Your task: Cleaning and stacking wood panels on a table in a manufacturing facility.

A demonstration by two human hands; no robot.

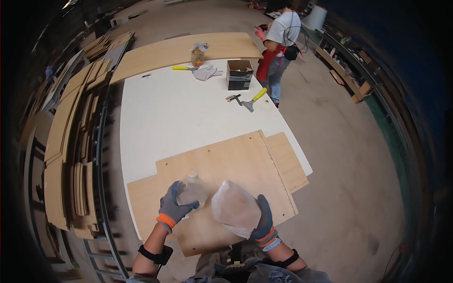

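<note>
In my gloved left hand (173, 205) is a clear plastic bottle (193, 192), its fingers closed round the side; motion blurs the bottle. My gloved right hand (264, 220) grips a pale whitish cloth (236, 211) at its right edge, and the cloth spreads out over the wood. Both hands are above a light plywood panel (222, 162) with small holes along its edges. Beneath that panel, other wooden pieces (287, 158) stick out at the right and left.
The panels rest on a white tabletop (155, 113). Farther off are a scraper with a yellow handle (255, 98), a black cardboard box (239, 75), a second yellow-handled tool (181, 68), and a jar (198, 55). A person (283, 40) stands beyond the table. Stacked boards (71, 141) line the left.
</note>
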